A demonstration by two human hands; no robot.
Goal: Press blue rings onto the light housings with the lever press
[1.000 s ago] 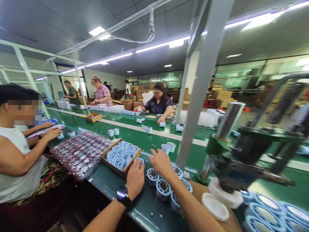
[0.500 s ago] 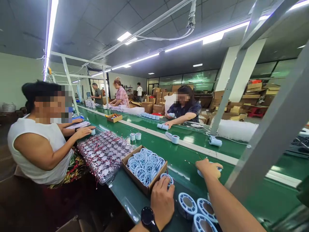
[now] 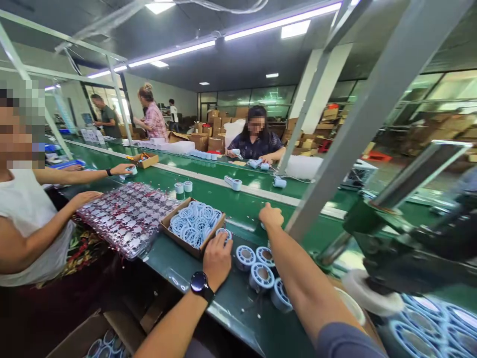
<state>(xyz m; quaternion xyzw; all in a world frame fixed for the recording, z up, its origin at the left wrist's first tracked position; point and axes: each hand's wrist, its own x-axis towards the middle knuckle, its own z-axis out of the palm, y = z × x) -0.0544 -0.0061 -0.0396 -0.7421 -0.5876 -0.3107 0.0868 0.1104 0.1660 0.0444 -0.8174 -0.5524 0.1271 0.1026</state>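
Note:
My left hand [image 3: 218,256], with a black watch [image 3: 198,282] on its wrist, has its fingers curled on a light blue slotted ring part [image 3: 223,232] at the corner of a cardboard box. Inside that box is a heap of light blue plastic rings [image 3: 196,221]. Out over the green belt, my right hand [image 3: 271,216] is closed, and a sliver of a light blue round part [image 3: 263,226] shows under it; the hand hides the remainder. Between my arms stand several light blue round housings [image 3: 262,275] with slotted rims, one partly behind my right forearm.
A tray of silvery parts with red wires [image 3: 126,216] lies left of the box [image 3: 182,246], beside a seated co-worker [image 3: 22,228]. Two small cylinders [image 3: 183,187] stand on the belt [image 3: 208,199]. A slanted grey post [image 3: 335,129] and a green press [image 3: 376,233] are at right.
The view has swung right, bringing the press and more housings into sight. My right hand remains out over the belt, my left on the ring part. The seated co-worker's hand has reached farther out.

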